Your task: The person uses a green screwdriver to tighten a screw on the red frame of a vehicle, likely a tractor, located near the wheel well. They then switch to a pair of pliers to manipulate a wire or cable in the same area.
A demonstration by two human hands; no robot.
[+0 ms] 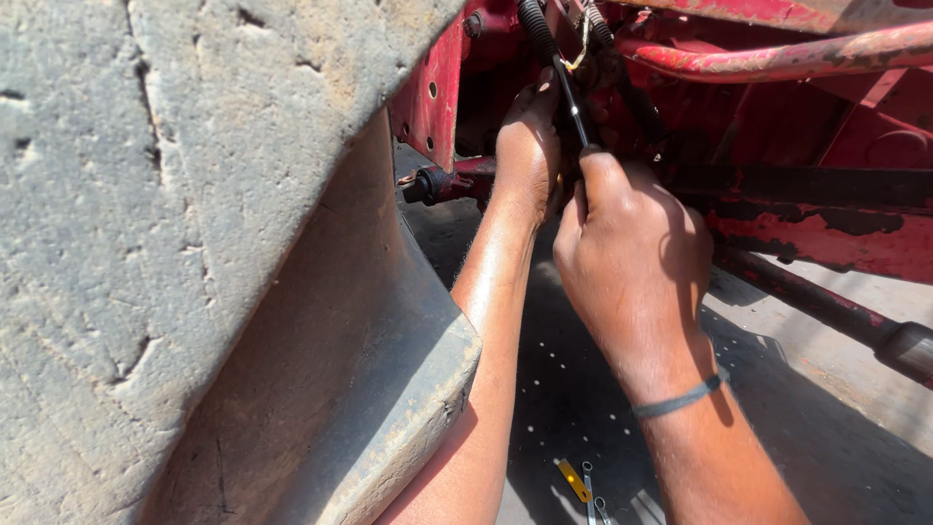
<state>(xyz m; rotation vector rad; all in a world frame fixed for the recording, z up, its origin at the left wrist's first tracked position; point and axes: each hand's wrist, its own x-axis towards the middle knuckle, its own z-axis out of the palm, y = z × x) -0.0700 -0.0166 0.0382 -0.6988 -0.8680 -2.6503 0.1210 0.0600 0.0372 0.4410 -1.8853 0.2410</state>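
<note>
Left hand [528, 146] is reaching up into the red frame [777, 58]; its fingers are hiding in shadow, so grip cannot be told. Right hand [632, 258] is clamping fingers together on a thin black rod [573, 97], whose lower end is disappearing inside the fist. Rod's long axis is running steeply up and slightly left from the fingers. Large grey tyre [175, 243] is crowding just left; ground [836, 360] is lying open below right.

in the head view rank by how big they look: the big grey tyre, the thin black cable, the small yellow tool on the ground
1. Big grey lugged tyre, though nearness to the camera inflates it.
2. Thin black cable, pinched by the right hand.
3. Small yellow flat tool on the ground.
</note>
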